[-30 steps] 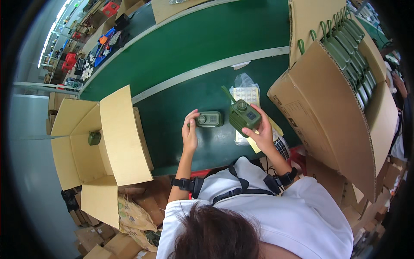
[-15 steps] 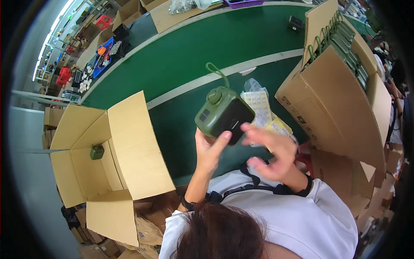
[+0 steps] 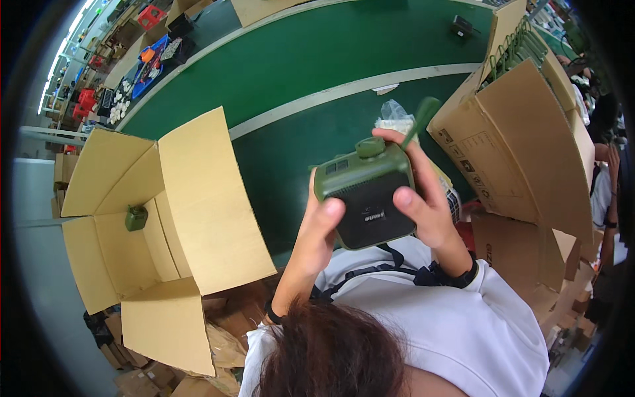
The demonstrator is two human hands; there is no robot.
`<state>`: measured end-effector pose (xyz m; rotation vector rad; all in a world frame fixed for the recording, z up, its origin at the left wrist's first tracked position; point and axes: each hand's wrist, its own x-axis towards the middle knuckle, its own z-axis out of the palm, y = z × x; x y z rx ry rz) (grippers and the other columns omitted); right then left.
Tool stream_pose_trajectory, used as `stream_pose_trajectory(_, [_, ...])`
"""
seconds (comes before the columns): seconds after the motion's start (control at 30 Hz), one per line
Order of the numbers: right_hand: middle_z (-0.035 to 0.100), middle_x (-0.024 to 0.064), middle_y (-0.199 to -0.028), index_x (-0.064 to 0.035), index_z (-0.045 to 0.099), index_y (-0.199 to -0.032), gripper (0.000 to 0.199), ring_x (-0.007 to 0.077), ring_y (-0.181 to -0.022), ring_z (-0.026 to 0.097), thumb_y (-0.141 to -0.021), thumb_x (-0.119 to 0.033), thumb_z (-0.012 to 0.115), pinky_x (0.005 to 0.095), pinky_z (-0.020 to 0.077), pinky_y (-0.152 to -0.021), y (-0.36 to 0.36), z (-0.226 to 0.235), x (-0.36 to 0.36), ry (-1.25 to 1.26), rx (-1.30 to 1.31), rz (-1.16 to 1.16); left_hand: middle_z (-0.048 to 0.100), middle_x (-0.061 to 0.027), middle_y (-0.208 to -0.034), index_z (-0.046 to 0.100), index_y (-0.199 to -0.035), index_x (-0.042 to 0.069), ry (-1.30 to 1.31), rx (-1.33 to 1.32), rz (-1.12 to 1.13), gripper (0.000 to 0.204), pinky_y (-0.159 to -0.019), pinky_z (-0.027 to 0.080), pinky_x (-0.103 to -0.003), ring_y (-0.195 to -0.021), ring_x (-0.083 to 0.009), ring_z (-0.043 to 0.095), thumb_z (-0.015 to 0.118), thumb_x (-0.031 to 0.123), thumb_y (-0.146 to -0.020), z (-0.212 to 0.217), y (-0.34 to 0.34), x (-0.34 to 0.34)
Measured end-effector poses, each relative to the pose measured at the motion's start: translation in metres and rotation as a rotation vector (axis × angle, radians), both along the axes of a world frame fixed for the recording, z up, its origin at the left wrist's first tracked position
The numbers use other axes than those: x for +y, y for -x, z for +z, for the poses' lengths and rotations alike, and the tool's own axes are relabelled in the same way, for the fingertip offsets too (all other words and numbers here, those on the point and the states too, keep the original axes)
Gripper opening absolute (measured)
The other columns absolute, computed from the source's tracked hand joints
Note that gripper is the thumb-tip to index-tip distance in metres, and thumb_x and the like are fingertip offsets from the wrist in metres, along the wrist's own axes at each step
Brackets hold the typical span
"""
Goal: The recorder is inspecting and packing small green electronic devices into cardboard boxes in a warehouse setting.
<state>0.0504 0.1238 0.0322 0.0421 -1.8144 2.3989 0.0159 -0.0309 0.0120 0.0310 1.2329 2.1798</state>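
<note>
I hold a green box-shaped radio point(image 3: 367, 192) with a black speaker front and a thin green antenna up in front of me, above the green table. My left hand point(image 3: 319, 228) grips its lower left corner, thumb on the black front. My right hand point(image 3: 423, 198) wraps around its right side, fingers over the top near the knob. An open cardboard box point(image 3: 198, 198) stands to my left, and one small green device point(image 3: 135, 217) lies inside it.
A large cardboard box point(image 3: 522, 139) filled with several green devices stands at the right. A clear plastic bag point(image 3: 397, 116) lies on the green conveyor table point(image 3: 297, 59) behind the radio. Flattened cartons lie on the floor at lower left. Crates and parts sit far back left.
The radio was lifted from the table with both hands and brought closer to my head. My left hand moved from a second small device on the table to the radio.
</note>
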Motion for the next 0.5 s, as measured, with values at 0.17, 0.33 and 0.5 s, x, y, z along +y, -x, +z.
stream_pose_trajectory(0.17, [0.046, 0.0168, -0.117, 0.0014, 0.037, -0.124, 0.066, 0.0256, -0.111, 0.043, -0.066, -0.016, 0.064, 0.0340, 0.0314, -0.095, 0.000, -0.009, 0.016, -0.231, 0.333, 0.146, 0.046, -0.0116, -0.111, 0.036, -0.120, 0.001, -0.137, 0.136, -0.026, 0.064, -0.090, 0.035, -0.030, -0.105, -0.0193, 0.045, 0.054, 0.041, -0.073, 0.014, 0.000, 0.000])
stream_pose_trajectory(0.33, [0.046, 0.0196, -0.116, -0.0014, 0.042, -0.116, 0.061, 0.0304, -0.112, 0.041, -0.058, -0.008, 0.063, 0.0401, 0.0322, -0.094, 0.002, -0.003, 0.005, -0.199, 0.504, 0.129, 0.046, -0.0119, -0.108, 0.037, -0.117, -0.002, -0.051, 0.431, -0.071, 0.058, -0.088, 0.035, -0.029, -0.101, -0.0185, 0.046, 0.057, 0.025, -0.068, 0.015, -0.003, 0.000])
stream_pose_trajectory(0.5, [0.049, 0.0143, -0.114, -0.0110, 0.046, -0.108, 0.056, 0.0293, -0.106, 0.046, -0.057, -0.004, 0.066, 0.0449, 0.0299, -0.093, 0.002, -0.002, 0.010, -0.453, 0.615, 0.094, 0.046, -0.0175, -0.105, 0.044, -0.109, -0.005, 0.020, 0.683, 0.062, 0.060, -0.087, 0.036, -0.033, -0.097, -0.0243, 0.047, 0.060, 0.019, -0.057, 0.017, -0.002, 0.006])
